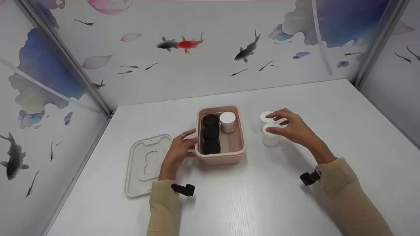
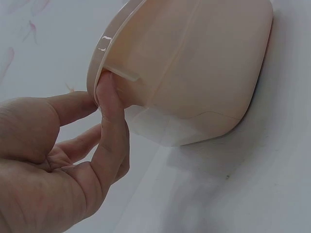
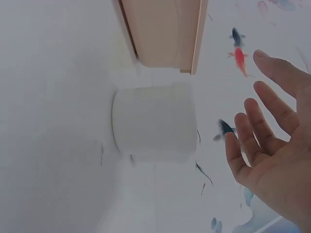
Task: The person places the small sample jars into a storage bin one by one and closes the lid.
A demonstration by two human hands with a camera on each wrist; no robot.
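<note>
A pink plastic box [image 1: 220, 160] stands on the table in the head view. Three black round-topped containers line its left side, and a white jar [image 1: 227, 122] stands at its back right. My left hand [image 1: 178, 150] pinches the box's left rim; in the left wrist view the thumb lies on the rim [image 2: 92, 77] and a finger is hooked beneath it. To the right of the box are two white jars, a near one [image 1: 270, 139] and a far one [image 1: 264, 122] partly hidden. Over them hovers my right hand [image 1: 293, 127], fingers spread, apart from the jar [image 3: 154, 124] in the right wrist view.
A pale rectangular lid [image 1: 131, 173] lies flat on the table left of the box, partly under my left forearm. White panels printed with fish [image 1: 247, 50] enclose the table at the back and sides. Each wrist wears a small black camera mount [image 1: 310, 178].
</note>
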